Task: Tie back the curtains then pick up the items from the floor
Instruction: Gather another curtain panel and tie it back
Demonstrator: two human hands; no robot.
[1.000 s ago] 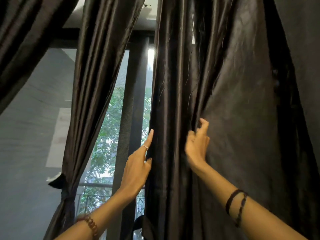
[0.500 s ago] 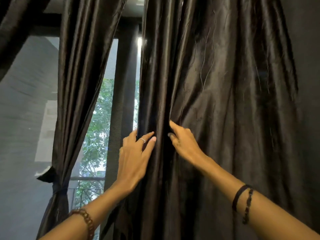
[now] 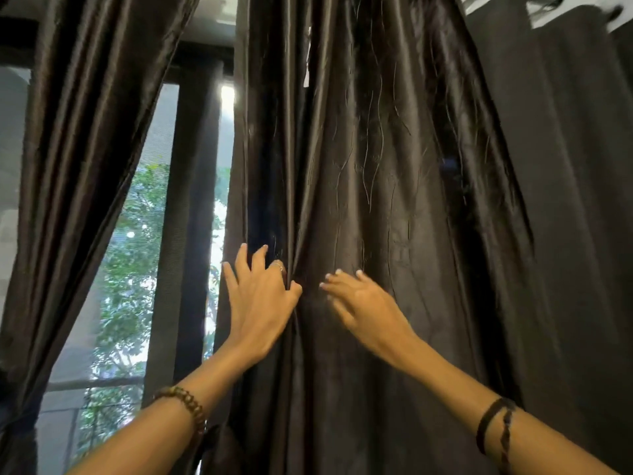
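Note:
A dark brown satin curtain hangs loose in the middle of the view, in long folds. My left hand lies flat on its left edge, fingers spread and straight, the thumb pressed into a fold. My right hand touches the fabric just to the right with its fingers extended; it is blurred by motion. A narrow bunch of cloth stands between the two hands. A second brown curtain hangs at the left, drawn aside toward the lower left. No floor is in view.
Between the curtains is a window with green trees outside and a dark upright frame post. A darker, matte curtain hangs at the far right. A railing shows low in the window.
My left hand has slid further onto the curtain's edge and spread its fingers. My right hand has turned flatter against the cloth, slightly apart from the left. The view has shifted a little.

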